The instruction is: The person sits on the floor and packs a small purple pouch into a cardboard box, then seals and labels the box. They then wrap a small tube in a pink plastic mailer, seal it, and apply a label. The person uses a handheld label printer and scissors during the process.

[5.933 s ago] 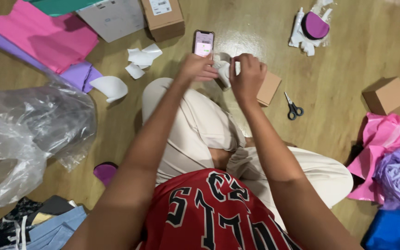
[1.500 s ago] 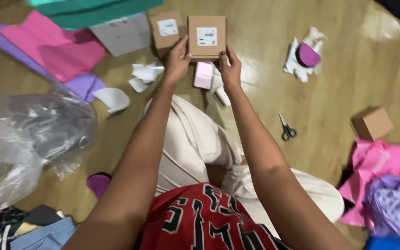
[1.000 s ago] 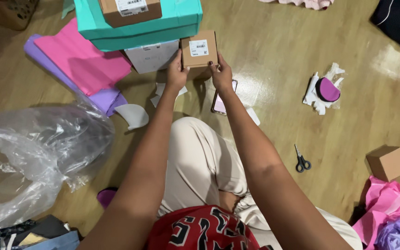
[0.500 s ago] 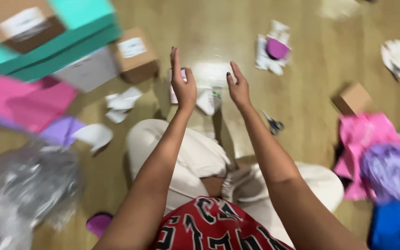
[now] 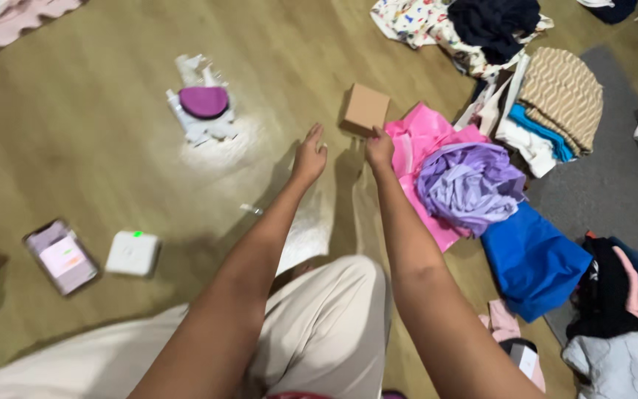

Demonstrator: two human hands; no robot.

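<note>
I see both arms stretched forward, almost parallel. My left hand (image 5: 309, 154) is open, fingers spread and pointing ahead. My right hand (image 5: 379, 148) is loosely curled, its fingertips reaching forward.

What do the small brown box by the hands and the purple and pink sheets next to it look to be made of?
The small brown box, which the right hand reaches, looks like plain matte cardboard: flat tan faces, sharp edges. The crumpled lilac sheet and the pink sheet under it look like thin tissue paper, judging by the fine, stiff creases, though light plastic wrap cannot be ruled out. The left hand is empty.
</note>
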